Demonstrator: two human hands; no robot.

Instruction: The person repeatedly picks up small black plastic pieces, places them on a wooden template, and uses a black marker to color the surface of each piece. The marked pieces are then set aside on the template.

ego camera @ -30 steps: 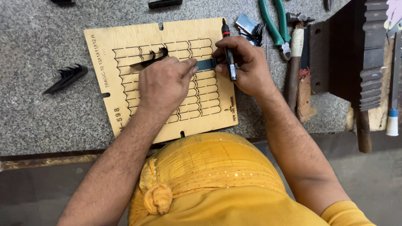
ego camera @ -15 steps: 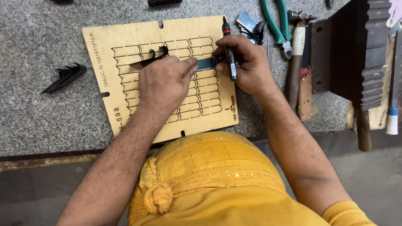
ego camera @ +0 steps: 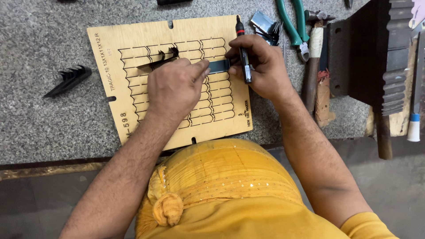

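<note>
Metal strip being marked on plywood die board (ego camera: 133, 53), frame centre.
We are seeing the left hand (ego camera: 175, 90) pinching the strip (ego camera: 219, 66), hiding its middle; the right hand (ego camera: 261, 66) is gripping a marker pen (ego camera: 242, 53), tip hidden.

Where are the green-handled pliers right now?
In the head view, the green-handled pliers lie upper right on the stone table, between the plywood board and the hammer.
</note>
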